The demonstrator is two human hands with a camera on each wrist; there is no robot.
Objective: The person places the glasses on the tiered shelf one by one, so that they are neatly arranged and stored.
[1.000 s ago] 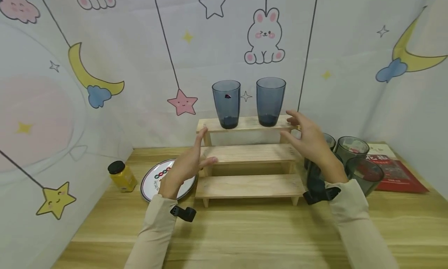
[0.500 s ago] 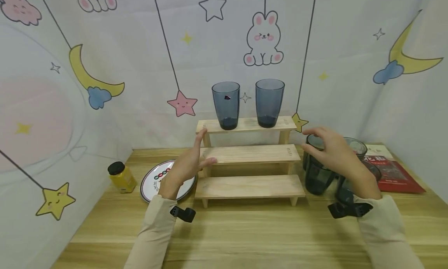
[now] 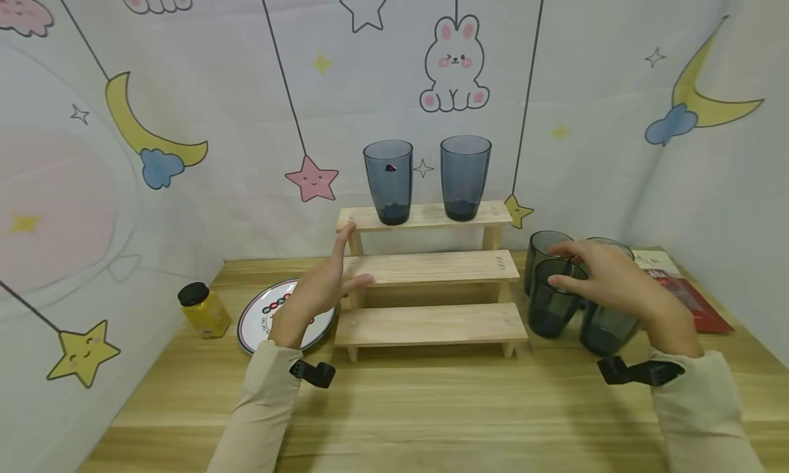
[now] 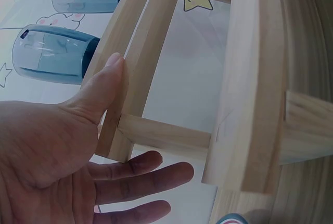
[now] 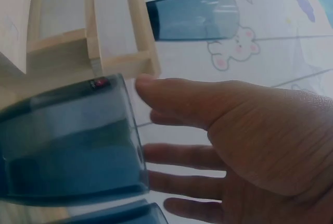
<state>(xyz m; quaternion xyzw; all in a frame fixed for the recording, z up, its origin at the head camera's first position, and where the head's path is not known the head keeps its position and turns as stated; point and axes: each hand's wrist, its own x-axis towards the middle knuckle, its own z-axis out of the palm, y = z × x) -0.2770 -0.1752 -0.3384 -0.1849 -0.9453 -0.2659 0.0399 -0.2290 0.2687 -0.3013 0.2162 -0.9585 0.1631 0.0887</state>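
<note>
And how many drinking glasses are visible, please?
6: two glasses on the top shelf; four glasses on the table by the right hand, which may hide more.

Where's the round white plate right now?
In the head view, the white plate is left of centre, between the yellow jar and the stepped wooden rack, partly hidden by the left hand.

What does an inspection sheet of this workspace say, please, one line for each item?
Surface: wooden table, holding a three-tier stand.
Job's things: two glasses upright on the top tier; more glasses grouped right of the stand.
Clutter: yellow jar, white plate, red packet.
Hands: left hand at the stand's left end; right hand by the grouped glasses, holding nothing.
Cables: nothing seen.
Surroundings: white cartoon-printed backdrop.
</note>
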